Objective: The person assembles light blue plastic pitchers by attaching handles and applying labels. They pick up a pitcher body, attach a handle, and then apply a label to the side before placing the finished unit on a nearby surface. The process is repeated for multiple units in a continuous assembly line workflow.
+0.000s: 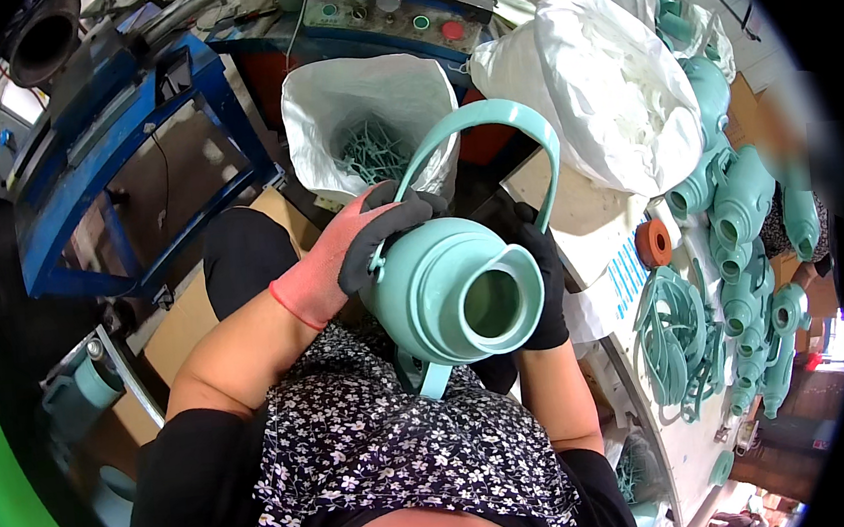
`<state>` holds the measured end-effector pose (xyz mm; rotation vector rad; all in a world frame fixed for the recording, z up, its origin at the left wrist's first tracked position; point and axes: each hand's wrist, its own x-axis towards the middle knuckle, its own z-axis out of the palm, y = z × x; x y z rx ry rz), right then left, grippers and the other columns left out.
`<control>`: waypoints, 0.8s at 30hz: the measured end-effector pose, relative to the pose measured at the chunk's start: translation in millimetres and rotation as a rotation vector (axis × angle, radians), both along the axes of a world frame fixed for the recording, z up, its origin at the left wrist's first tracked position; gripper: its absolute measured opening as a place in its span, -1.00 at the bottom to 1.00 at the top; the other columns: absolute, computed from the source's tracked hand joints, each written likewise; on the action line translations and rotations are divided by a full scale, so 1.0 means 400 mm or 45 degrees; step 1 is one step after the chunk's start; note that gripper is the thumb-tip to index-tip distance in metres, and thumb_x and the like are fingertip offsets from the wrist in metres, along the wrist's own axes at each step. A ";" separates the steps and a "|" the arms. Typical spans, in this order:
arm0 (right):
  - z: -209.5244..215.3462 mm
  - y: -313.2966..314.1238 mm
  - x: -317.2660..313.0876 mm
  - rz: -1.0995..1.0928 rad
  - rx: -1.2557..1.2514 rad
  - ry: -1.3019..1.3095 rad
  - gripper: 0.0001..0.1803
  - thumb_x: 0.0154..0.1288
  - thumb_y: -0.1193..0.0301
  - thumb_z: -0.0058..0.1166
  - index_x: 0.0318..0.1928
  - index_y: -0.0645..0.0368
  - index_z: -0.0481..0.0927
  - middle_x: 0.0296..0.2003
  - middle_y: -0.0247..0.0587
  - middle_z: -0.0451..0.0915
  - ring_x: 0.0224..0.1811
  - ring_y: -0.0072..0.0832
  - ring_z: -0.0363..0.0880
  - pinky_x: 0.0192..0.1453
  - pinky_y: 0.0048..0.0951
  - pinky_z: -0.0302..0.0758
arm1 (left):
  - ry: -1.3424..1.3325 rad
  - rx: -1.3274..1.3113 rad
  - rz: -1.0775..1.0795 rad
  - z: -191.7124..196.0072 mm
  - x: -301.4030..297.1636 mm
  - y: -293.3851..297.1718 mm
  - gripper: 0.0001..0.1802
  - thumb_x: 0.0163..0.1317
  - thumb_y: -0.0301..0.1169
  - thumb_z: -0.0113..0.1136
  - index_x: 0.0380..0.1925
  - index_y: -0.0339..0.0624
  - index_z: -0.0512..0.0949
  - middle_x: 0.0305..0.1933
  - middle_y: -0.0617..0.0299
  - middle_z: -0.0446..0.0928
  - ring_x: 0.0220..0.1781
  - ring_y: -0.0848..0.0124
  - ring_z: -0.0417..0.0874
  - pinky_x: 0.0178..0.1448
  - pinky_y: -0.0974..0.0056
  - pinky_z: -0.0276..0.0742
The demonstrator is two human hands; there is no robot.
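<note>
A teal plastic jug shell (417,276) is tilted in front of my lap, its round spout opening (492,305) facing up toward me. From its sides a broad carry handle (530,125) arches away, and a side grip (435,380) shows at the near edge. My left hand (353,249), in a red and black glove, is closed on the left side by the handle joint. On the right side, my right hand (547,288) in a black glove presses around the shell and the other handle end; the shell hides part of its fingers.
Beyond the jug stands a white sack (312,100) of teal strips; another white sack (618,96) rests at right. Loose teal handles (671,332), an orange tape roll (652,242) and several jug shells (741,197) crowd the right table. At left is a blue metal frame (59,240).
</note>
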<state>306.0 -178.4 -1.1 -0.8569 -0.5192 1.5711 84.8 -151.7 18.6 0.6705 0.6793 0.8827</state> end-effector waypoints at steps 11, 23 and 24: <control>0.050 -0.088 0.021 -0.045 0.678 -0.846 -0.34 0.23 0.34 0.15 0.29 0.22 0.23 0.17 0.14 0.36 0.15 -0.11 0.45 0.18 -0.18 0.43 | 0.155 0.122 -0.088 -0.021 0.034 0.068 -0.50 0.31 -0.33 0.14 0.20 -0.24 0.31 -0.17 0.26 0.50 -0.13 0.53 0.52 0.02 0.41 0.46; 0.115 -0.101 0.044 -0.248 1.508 -1.439 0.00 -0.30 0.24 0.59 0.20 -0.05 0.26 0.11 0.29 0.40 0.11 0.14 0.45 0.14 0.10 0.41 | 1.156 0.894 0.500 -0.298 0.001 0.170 -0.46 0.41 -0.27 -0.04 0.29 -0.32 0.20 0.28 -0.03 0.37 0.26 0.19 0.43 0.34 0.25 0.32; 0.107 -0.107 0.057 -0.283 1.491 -1.331 0.03 -0.29 0.25 0.58 0.24 -0.07 0.22 0.13 0.29 0.38 0.13 0.14 0.44 0.17 0.10 0.39 | 0.631 0.351 0.367 -0.327 -0.036 0.155 -0.47 0.43 -0.22 -0.09 0.29 -0.30 0.22 0.30 0.00 0.35 0.29 0.20 0.40 0.37 0.22 0.30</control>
